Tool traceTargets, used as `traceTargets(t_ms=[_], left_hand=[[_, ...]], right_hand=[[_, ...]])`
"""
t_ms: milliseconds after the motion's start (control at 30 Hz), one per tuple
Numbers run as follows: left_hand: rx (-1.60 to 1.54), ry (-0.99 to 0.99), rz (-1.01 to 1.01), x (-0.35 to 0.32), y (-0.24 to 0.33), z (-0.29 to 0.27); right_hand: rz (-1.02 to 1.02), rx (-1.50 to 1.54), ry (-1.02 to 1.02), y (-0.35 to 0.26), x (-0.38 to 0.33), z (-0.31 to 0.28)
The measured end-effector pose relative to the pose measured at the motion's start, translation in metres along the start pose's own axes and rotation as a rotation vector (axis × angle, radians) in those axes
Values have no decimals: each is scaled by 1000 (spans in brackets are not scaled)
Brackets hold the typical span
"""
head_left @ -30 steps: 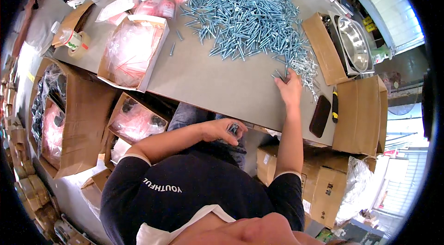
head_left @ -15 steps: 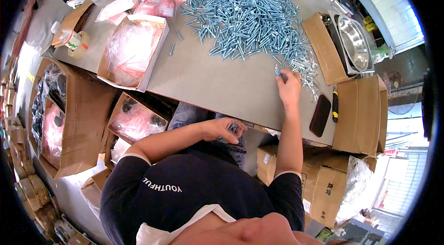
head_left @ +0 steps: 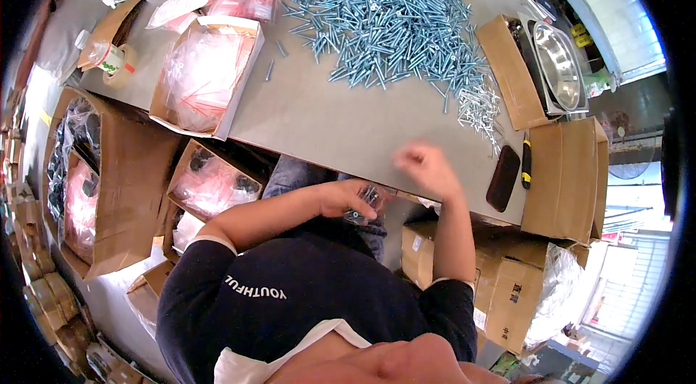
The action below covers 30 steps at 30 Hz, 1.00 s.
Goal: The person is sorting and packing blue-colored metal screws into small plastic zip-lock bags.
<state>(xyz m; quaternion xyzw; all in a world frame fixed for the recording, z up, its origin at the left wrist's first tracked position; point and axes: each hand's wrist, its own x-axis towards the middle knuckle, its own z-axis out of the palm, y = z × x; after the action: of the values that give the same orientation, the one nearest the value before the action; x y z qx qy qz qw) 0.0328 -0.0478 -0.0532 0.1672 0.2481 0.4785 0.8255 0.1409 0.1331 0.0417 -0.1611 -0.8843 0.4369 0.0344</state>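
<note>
In my left hand (head_left: 345, 199), below the table's front edge, is a small clear plastic bag (head_left: 371, 199) with a few screws showing inside. My right hand (head_left: 429, 169) hovers by the front edge of the table, just right of the bag. Its fingers are smeared by motion, so what they hold is not visible. Beyond it lies a big heap of bluish long screws (head_left: 391, 22). A smaller pile of thin silvery screws (head_left: 478, 110) adjoins the heap on its right side.
On the grey table (head_left: 312, 116), a carton of clear bags (head_left: 203, 80) stands left. A dark phone (head_left: 503, 179) and a yellow-black cutter (head_left: 525, 167) lie right. A box with a metal bowl (head_left: 554, 65) is beyond. Cardboard boxes (head_left: 141, 188) flank me below table height.
My right hand has drawn back from the edge of the screw piles toward the bag. My left hand has stayed nearly in place, with the bag turned more into view.
</note>
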Motion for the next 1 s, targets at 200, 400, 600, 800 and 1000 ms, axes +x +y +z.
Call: traceTargets(t_ms=[200, 400, 600, 800, 1000], left_hand=[[365, -8, 165, -2, 0, 9], [386, 22, 180, -6, -4, -3], [353, 14, 158, -4, -3, 6], [331, 26, 147, -6, 0, 3], [319, 17, 184, 0, -6, -3]], right_hand=[[301, -563, 699, 74, 50, -39], [410, -634, 557, 63, 42, -38], [28, -590, 807, 80, 73, -31], [120, -468, 722, 91, 69, -36], [133, -207, 535, 53, 23, -12]])
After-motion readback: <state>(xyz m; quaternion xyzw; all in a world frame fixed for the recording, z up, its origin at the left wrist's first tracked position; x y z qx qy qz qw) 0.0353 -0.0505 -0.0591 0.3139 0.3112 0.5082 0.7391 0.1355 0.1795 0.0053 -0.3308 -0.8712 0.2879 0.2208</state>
